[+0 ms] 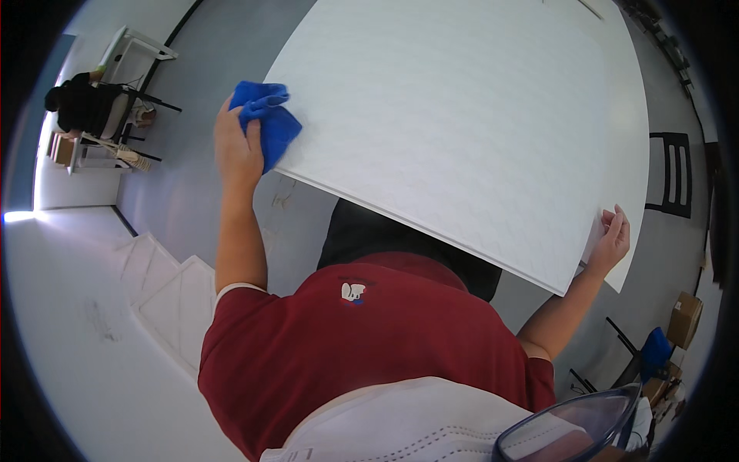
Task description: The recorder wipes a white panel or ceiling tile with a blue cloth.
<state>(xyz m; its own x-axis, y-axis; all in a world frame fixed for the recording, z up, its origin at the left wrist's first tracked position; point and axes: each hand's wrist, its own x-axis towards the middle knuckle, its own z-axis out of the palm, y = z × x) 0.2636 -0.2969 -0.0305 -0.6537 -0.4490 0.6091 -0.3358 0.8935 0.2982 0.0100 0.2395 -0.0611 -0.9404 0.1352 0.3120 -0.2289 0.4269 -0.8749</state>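
My left hand grips a bunched blue cloth at the left edge of a large white tabletop. Part of the cloth lies over that edge, and faint grey smudges show on the surface just beside it. My right hand is at the tabletop's right side, next to its near right corner. Its fingers are loosely curled, and nothing shows in them. Beyond that side, a second white surface extends under or behind the hand.
A black chair stands to the right. Cardboard boxes and a blue item are at the lower right. Far left, a person sits at a white desk. White frame-like panels are at the lower left. A thin stick-like item lies at the far end.
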